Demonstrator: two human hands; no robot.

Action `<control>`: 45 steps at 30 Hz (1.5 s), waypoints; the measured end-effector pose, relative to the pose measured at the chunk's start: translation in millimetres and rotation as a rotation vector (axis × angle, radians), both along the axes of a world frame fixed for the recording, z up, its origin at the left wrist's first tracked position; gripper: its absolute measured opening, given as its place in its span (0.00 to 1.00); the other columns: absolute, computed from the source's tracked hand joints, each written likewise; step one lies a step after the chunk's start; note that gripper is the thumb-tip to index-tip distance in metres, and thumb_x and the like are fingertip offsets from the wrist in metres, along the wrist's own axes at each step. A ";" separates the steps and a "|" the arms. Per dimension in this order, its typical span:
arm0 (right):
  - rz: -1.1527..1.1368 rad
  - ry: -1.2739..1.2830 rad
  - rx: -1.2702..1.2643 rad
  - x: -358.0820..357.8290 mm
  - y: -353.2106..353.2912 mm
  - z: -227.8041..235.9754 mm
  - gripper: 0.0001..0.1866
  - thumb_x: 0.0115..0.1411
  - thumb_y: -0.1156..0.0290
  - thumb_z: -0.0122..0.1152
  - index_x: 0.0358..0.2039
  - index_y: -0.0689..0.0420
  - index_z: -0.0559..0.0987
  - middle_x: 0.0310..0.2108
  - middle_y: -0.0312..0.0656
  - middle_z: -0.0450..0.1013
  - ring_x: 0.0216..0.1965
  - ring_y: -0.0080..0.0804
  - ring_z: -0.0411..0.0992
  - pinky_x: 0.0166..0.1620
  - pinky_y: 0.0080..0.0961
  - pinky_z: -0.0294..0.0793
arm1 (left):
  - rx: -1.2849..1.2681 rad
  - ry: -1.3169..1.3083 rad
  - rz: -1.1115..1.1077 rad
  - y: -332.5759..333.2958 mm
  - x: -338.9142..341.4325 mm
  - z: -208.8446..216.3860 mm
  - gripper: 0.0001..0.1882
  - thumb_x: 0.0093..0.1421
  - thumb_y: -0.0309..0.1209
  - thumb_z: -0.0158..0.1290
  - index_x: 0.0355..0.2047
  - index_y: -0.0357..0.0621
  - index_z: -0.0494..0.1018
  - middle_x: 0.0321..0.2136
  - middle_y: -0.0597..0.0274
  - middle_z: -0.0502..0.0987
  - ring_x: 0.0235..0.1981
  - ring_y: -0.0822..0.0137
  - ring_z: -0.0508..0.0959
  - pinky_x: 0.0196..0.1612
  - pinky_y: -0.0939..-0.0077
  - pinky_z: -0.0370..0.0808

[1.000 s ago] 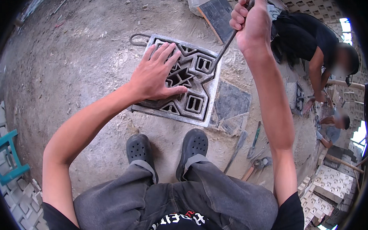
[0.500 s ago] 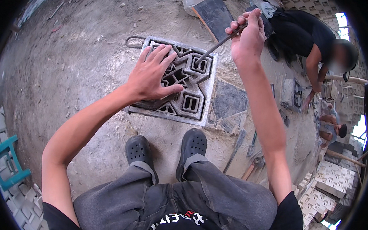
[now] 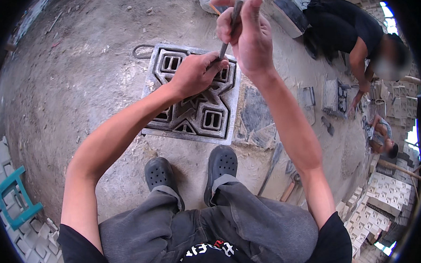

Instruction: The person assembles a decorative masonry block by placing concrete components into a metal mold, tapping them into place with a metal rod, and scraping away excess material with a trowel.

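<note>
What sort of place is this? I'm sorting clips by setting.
Probably an outdoor yard where patterned concrete blocks are cast. A metal mould lies on the dirt ground, finished blocks are stacked at right, and another person works over a similar mould nearby.

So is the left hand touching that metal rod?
Touching: the head view shows the left hand closed around the lower end of the metal rod.

Mould (image 3: pixel 198 114): grey metal, dull, dusty, rough with dried cement. Rod (image 3: pixel 229 29): thin dark metal, matt. Ground (image 3: pixel 76 81): rough dusty concrete. Clogs (image 3: pixel 220 165): black rubbery plastic with holes, dusty. Trousers (image 3: pixel 233 224): grey cloth.
</note>
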State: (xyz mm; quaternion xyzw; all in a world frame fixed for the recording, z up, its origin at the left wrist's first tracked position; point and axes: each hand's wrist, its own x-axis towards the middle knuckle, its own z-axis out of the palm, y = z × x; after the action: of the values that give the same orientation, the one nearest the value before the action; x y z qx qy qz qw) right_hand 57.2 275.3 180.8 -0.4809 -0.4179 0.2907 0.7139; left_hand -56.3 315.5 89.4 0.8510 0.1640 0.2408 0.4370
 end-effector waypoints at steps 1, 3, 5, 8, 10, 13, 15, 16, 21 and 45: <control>0.131 -0.024 -0.021 9.5 -5.2 -4.3 0.32 0.68 0.37 0.38 0.22 0.53 0.70 0.16 0.30 0.61 0.17 0.20 0.60 0.23 0.20 0.61 | -0.061 -0.130 0.016 -0.8 3.3 -9.1 0.14 0.65 0.40 0.53 0.36 0.42 0.78 0.22 0.46 0.77 0.26 0.44 0.78 0.27 0.56 0.71; 0.375 0.019 -0.121 16.7 -9.4 -21.8 0.39 0.65 0.31 0.32 0.24 0.56 0.72 0.18 0.33 0.66 0.20 0.21 0.66 0.25 0.22 0.65 | -0.018 -0.079 0.005 2.6 3.8 -16.3 0.13 0.65 0.40 0.53 0.36 0.43 0.78 0.21 0.46 0.77 0.25 0.44 0.78 0.26 0.57 0.71; 0.466 0.053 -0.212 25.8 -17.8 -36.6 0.38 0.66 0.31 0.31 0.24 0.57 0.69 0.17 0.33 0.61 0.19 0.22 0.60 0.25 0.22 0.60 | -0.010 -0.038 -0.015 4.3 2.6 -20.9 0.13 0.63 0.39 0.55 0.36 0.42 0.78 0.20 0.46 0.76 0.23 0.44 0.77 0.25 0.57 0.71; 0.495 0.081 -0.246 31.6 -18.8 -39.5 0.35 0.67 0.34 0.33 0.23 0.56 0.66 0.16 0.31 0.56 0.18 0.20 0.53 0.24 0.21 0.52 | 0.000 -0.096 0.004 3.0 4.4 -18.1 0.11 0.63 0.37 0.55 0.36 0.41 0.77 0.19 0.46 0.76 0.22 0.43 0.77 0.25 0.57 0.71; 0.459 0.093 -0.184 26.3 -14.5 -42.5 0.34 0.68 0.36 0.35 0.23 0.56 0.66 0.17 0.30 0.55 0.18 0.19 0.51 0.23 0.21 0.50 | -0.002 -0.085 0.011 2.9 2.6 -16.6 0.11 0.63 0.36 0.55 0.38 0.41 0.76 0.19 0.46 0.76 0.22 0.43 0.77 0.25 0.56 0.71; 0.372 0.132 -0.208 16.2 -15.1 -36.1 0.32 0.68 0.38 0.39 0.24 0.56 0.68 0.18 0.30 0.56 0.19 0.19 0.50 0.24 0.20 0.50 | 0.016 -0.106 0.017 4.3 0.9 -17.0 0.11 0.62 0.35 0.55 0.40 0.42 0.75 0.20 0.46 0.76 0.22 0.43 0.77 0.25 0.56 0.71; 0.351 0.119 -0.203 13.6 -16.0 -31.7 0.32 0.68 0.38 0.39 0.25 0.57 0.68 0.19 0.30 0.56 0.20 0.18 0.50 0.25 0.20 0.50 | 0.035 -0.137 0.016 4.2 0.3 -16.3 0.11 0.63 0.34 0.54 0.42 0.42 0.74 0.20 0.46 0.76 0.23 0.43 0.77 0.26 0.55 0.71; 0.341 0.111 -0.201 11.8 -16.3 -28.5 0.32 0.68 0.38 0.40 0.25 0.57 0.69 0.19 0.30 0.57 0.20 0.18 0.50 0.25 0.20 0.50 | 0.044 -0.155 0.014 4.1 0.3 -14.9 0.12 0.63 0.34 0.53 0.43 0.42 0.73 0.21 0.46 0.76 0.24 0.43 0.77 0.26 0.55 0.72; 0.282 0.090 -0.174 7.1 -16.0 -16.2 0.31 0.68 0.40 0.40 0.25 0.56 0.69 0.18 0.27 0.53 0.20 0.18 0.49 0.25 0.20 0.50 | 0.011 -0.217 -0.018 0.6 1.9 -7.9 0.13 0.66 0.35 0.51 0.46 0.40 0.71 0.27 0.44 0.77 0.29 0.41 0.77 0.31 0.56 0.73; -0.107 0.616 0.421 123.1 -83.5 110.0 0.37 0.64 0.28 0.31 0.15 0.50 0.53 0.14 0.30 0.45 0.18 0.25 0.44 0.25 0.28 0.46 | -0.602 -0.253 -0.327 -33.4 32.1 90.9 0.31 0.59 0.49 0.62 0.48 0.33 0.72 0.32 0.57 0.80 0.32 0.71 0.81 0.34 0.78 0.79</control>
State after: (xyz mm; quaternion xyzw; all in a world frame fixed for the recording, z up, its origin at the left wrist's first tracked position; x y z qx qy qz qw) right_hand 180.3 191.8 290.9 -0.2350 -0.2084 0.2917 0.9035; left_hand -24.2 282.1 180.3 0.6626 0.0339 0.2121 0.7175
